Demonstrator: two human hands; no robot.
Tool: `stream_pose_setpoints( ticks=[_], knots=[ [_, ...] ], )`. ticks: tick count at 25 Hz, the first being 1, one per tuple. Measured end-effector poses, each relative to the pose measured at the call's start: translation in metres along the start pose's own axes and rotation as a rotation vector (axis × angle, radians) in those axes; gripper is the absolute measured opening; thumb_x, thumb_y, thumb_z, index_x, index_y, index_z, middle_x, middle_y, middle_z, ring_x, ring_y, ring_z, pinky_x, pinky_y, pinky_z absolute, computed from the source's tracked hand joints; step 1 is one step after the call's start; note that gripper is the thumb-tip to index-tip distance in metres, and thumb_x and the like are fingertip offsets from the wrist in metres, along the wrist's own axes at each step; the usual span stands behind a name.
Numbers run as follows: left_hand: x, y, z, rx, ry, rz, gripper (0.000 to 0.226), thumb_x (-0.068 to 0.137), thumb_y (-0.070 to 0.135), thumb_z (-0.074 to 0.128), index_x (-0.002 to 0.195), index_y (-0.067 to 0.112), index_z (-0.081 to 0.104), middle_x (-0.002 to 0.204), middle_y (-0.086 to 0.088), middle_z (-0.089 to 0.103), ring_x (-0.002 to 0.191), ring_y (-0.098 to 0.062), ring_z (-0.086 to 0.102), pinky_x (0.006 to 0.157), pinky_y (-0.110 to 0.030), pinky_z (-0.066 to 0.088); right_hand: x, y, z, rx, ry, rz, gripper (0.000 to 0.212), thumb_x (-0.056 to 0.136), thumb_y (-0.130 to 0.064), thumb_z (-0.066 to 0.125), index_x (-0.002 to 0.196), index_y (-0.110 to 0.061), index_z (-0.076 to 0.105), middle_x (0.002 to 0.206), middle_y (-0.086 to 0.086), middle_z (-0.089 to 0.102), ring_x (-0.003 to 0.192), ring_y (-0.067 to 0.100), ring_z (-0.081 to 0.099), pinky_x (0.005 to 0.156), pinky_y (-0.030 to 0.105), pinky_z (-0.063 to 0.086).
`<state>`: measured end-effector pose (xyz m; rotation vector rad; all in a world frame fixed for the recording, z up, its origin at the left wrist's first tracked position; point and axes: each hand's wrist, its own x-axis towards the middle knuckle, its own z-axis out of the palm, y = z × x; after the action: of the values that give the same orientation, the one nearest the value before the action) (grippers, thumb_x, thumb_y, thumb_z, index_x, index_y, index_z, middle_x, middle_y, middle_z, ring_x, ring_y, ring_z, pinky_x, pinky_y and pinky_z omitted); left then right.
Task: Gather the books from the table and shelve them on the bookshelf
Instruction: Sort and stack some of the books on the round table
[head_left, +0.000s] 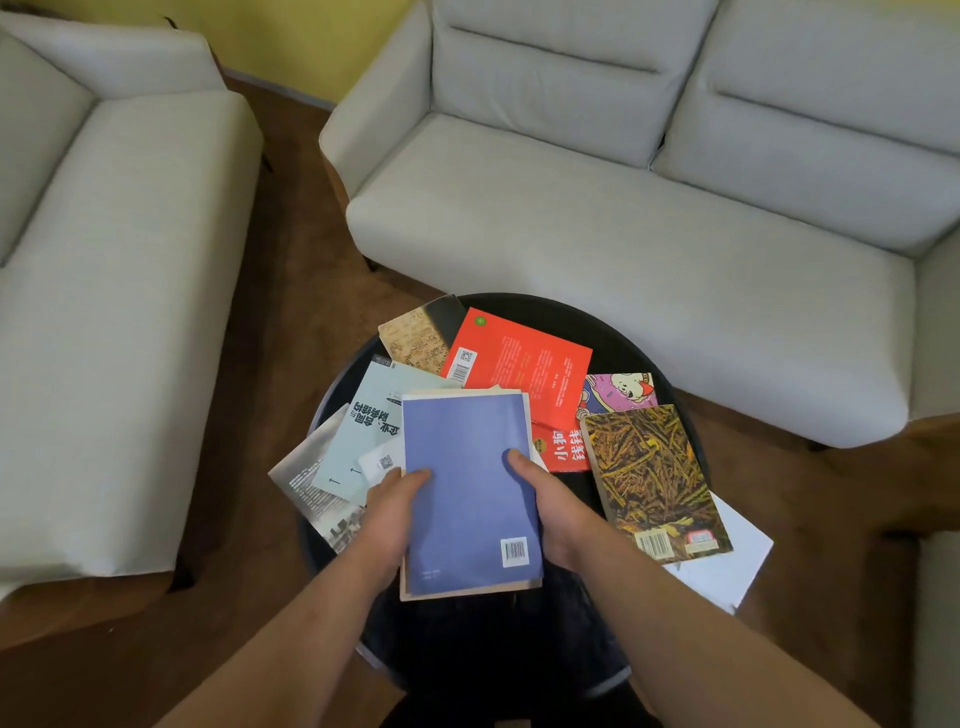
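Observation:
A blue-covered book (465, 483) lies on top of another pale book, held over the near part of the round black table (613, 332). My left hand (389, 512) grips its left edge, thumb on the cover. Gripping the right edge is my right hand (550, 504), thumb on top too. Spread around on the table are a red book (519, 358), a pale teal book (358, 431), a tan patterned book (415, 335), a grey book (311, 483), a cartoon-cover book (621, 392), a brown-yellow book (654, 480) and a white sheet or book (732, 561). No bookshelf is in view.
A light grey sofa (623, 208) stands behind the table. A second grey sofa (104, 260) is on the left. Brown floor (291, 249) shows between them, and a yellow wall (291, 41) is at the back.

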<state>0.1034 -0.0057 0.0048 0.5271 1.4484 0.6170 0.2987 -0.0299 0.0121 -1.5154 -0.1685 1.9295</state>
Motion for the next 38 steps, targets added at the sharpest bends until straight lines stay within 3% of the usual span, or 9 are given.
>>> stream_pose_setpoints(
  ticks=[4,6,11,17,20,25,31,35,38],
  knots=[
    [-0.006,0.012,0.003,-0.118,-0.057,-0.021,0.025,0.087,0.045,0.071,0.108,0.033,0.066,0.098,0.001,0.079,0.099,-0.030,0.073,0.086,-0.051,0.058,-0.003,-0.006,0.002,-0.085,-0.022,-0.025,0.034,0.094,-0.046,0.063,0.120,-0.023,0.066,0.097,0.001,0.080,0.094,0.025,0.075,0.080,0.039,0.057],
    [-0.012,0.017,0.005,-0.157,-0.073,-0.056,0.031,0.084,0.045,0.074,0.111,0.034,0.064,0.099,0.001,0.080,0.097,-0.028,0.075,0.081,-0.047,0.060,-0.007,-0.012,-0.002,-0.046,-0.046,-0.055,0.032,0.095,-0.045,0.061,0.117,-0.024,0.067,0.099,0.001,0.080,0.091,0.023,0.076,0.080,0.038,0.057],
    [-0.029,0.012,0.004,-0.111,-0.191,-0.042,0.018,0.091,0.039,0.069,0.108,0.033,0.069,0.104,-0.002,0.079,0.101,-0.028,0.074,0.100,-0.054,0.052,-0.034,0.008,-0.008,0.013,0.002,-0.071,0.034,0.095,-0.042,0.061,0.120,-0.020,0.067,0.105,0.009,0.079,0.095,0.031,0.075,0.089,0.047,0.057],
    [-0.055,-0.036,0.002,0.198,-0.440,-0.093,0.047,0.088,0.046,0.069,0.124,0.016,0.069,0.118,-0.003,0.076,0.109,-0.024,0.072,0.106,-0.048,0.049,-0.081,0.072,-0.033,0.082,0.072,-0.122,0.063,0.078,-0.045,0.076,0.131,-0.013,0.062,0.123,0.017,0.072,0.112,0.038,0.069,0.104,0.056,0.049],
    [-0.071,-0.065,0.006,0.256,-0.508,-0.205,0.053,0.082,0.046,0.072,0.123,0.013,0.071,0.120,-0.007,0.075,0.110,-0.028,0.071,0.106,-0.051,0.048,-0.113,0.098,-0.047,0.101,0.103,-0.120,0.040,0.088,-0.038,0.068,0.119,-0.014,0.069,0.111,0.014,0.077,0.100,0.034,0.073,0.094,0.049,0.055],
    [-0.085,-0.105,0.009,0.276,-0.412,-0.351,0.044,0.084,0.040,0.076,0.119,0.013,0.072,0.113,-0.011,0.077,0.105,-0.034,0.073,0.102,-0.054,0.050,-0.121,0.130,-0.063,0.045,0.144,-0.040,0.027,0.100,-0.036,0.057,0.114,-0.015,0.066,0.106,0.011,0.077,0.097,0.031,0.073,0.087,0.041,0.058],
    [-0.087,-0.097,0.015,0.315,-0.234,-0.251,0.020,0.095,0.024,0.065,0.108,0.009,0.070,0.105,-0.009,0.075,0.091,-0.026,0.071,0.071,-0.036,0.053,-0.074,0.149,-0.087,-0.142,0.181,0.012,0.099,0.045,-0.078,0.083,0.125,-0.023,0.065,0.131,0.011,0.065,0.102,0.028,0.074,0.098,0.049,0.056],
    [-0.088,-0.109,0.016,0.432,-0.163,-0.159,0.038,0.094,0.045,0.063,0.115,0.013,0.067,0.106,-0.005,0.075,0.094,-0.024,0.073,0.078,-0.039,0.058,-0.066,0.143,-0.091,-0.071,0.162,0.041,0.109,0.042,-0.079,0.083,0.131,-0.020,0.063,0.123,0.009,0.072,0.102,0.028,0.074,0.099,0.050,0.055],
    [-0.084,-0.117,0.020,0.434,-0.051,-0.101,0.043,0.093,0.054,0.059,0.116,0.018,0.065,0.106,-0.007,0.075,0.089,-0.026,0.075,0.078,-0.042,0.060,-0.056,0.149,-0.091,0.030,0.135,0.070,0.107,0.047,-0.080,0.081,0.138,-0.029,0.057,0.135,0.007,0.064,0.110,0.029,0.071,0.101,0.052,0.053]
  ],
)
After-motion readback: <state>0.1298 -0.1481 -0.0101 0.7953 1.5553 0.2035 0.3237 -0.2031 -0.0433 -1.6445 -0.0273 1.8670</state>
